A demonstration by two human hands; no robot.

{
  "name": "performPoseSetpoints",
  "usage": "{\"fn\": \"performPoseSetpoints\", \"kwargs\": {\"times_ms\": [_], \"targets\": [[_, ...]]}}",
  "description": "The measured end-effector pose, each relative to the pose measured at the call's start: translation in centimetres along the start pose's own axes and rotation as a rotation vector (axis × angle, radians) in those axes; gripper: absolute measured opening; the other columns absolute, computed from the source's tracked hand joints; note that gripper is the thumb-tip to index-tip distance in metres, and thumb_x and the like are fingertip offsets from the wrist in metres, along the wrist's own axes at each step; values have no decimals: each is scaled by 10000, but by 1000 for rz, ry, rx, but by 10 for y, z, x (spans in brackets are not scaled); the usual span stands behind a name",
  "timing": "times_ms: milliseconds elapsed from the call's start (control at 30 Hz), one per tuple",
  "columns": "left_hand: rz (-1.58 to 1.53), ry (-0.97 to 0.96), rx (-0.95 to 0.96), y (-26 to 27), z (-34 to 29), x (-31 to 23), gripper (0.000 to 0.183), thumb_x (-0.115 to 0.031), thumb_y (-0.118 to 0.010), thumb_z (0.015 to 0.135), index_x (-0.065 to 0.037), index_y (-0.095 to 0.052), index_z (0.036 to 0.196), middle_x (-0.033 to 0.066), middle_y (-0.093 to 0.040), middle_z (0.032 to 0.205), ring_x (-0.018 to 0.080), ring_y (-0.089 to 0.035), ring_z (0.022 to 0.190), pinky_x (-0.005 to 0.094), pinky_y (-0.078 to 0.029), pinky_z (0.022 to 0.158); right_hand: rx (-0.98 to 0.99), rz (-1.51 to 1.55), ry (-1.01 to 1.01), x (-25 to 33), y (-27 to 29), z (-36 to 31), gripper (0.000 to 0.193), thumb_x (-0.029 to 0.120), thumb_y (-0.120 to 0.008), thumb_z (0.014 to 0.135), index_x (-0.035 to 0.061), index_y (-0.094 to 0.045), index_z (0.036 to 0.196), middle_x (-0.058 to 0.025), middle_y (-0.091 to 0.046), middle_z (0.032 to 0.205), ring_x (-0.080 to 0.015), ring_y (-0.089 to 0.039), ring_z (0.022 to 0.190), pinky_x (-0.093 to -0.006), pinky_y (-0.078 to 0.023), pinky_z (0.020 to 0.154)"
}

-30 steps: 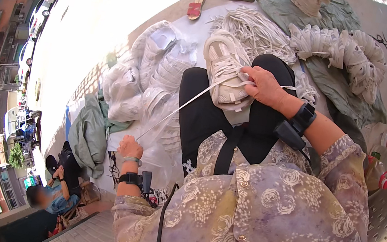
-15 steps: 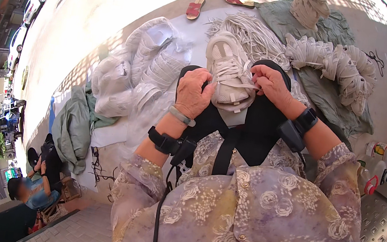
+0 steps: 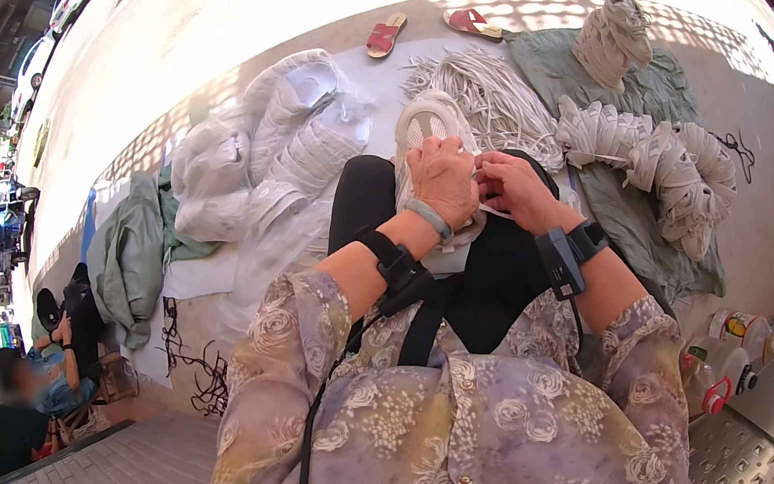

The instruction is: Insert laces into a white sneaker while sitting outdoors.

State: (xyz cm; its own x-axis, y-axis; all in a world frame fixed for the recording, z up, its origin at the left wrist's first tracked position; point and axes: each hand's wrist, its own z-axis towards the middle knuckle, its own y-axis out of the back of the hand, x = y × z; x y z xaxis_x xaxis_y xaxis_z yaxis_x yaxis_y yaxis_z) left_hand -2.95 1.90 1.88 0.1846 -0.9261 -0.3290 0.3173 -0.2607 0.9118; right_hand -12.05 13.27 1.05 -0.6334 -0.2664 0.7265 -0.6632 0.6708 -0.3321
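Note:
A white sneaker [image 3: 428, 122] lies on my lap, toe pointing away from me. My left hand [image 3: 444, 178] rests on top of it, fingers curled over the lace area. My right hand [image 3: 510, 183] sits right beside it, fingertips pinching a white shoelace [image 3: 496, 212] at the shoe's upper. Both wrists wear dark bands. The middle of the shoe is hidden under my hands.
A heap of white shoes in clear bags [image 3: 270, 148] lies to the left. Loose white laces [image 3: 501, 98] and bundled laces [image 3: 658, 158] spread over a green cloth [image 3: 634, 215]. Red sandals [image 3: 384, 34] lie farther off. Bottles [image 3: 716, 370] stand at right. A person sits at lower left [image 3: 49, 361].
My left hand came up from low on my left, where it had pulled the lace out long, and now lies on the shoe beside my right hand.

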Motion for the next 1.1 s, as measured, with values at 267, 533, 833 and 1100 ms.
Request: {"fn": "performPoseSetpoints", "kwargs": {"times_ms": [267,533,833,1100], "targets": [[-170,-6,-73,4,-3,2,122,-114,-582,637,-85,-630,745,51,-604,902,249,-519,919,391,-359,777,22,56,103,-9,9,-3,158,86,-523,832,81,-540,989,17,-572,786,-65,-544,660,-213,-448,572],[-519,120,-91,4,-5,8,42,-70,-593,720,-48,-573,750,66,-590,668,167,-551,533,286,-437,518,30,-126,221,-12,-5,-5,191,31,-600,734,48,-570,922,10,-546,747,-49,-499,634,-197,-411,540],[-1376,406,158,77,-20,22,139,-73,-582,828,-23,-524,945,20,-576,672,31,-468,486,143,-370,439,-133,-151,269,-14,-12,3,67,74,-618,777,44,-576,818,24,-545,668,-34,-471,538,-185,-380,476],[-1201,777,208,129,-113,117,186,-116,-585,822,-11,-541,969,40,-578,636,38,-454,434,155,-354,391,-244,-234,284,-18,-14,7,42,62,-612,769,39,-583,790,20,-536,637,-38,-466,510,-184,-380,462]]}}
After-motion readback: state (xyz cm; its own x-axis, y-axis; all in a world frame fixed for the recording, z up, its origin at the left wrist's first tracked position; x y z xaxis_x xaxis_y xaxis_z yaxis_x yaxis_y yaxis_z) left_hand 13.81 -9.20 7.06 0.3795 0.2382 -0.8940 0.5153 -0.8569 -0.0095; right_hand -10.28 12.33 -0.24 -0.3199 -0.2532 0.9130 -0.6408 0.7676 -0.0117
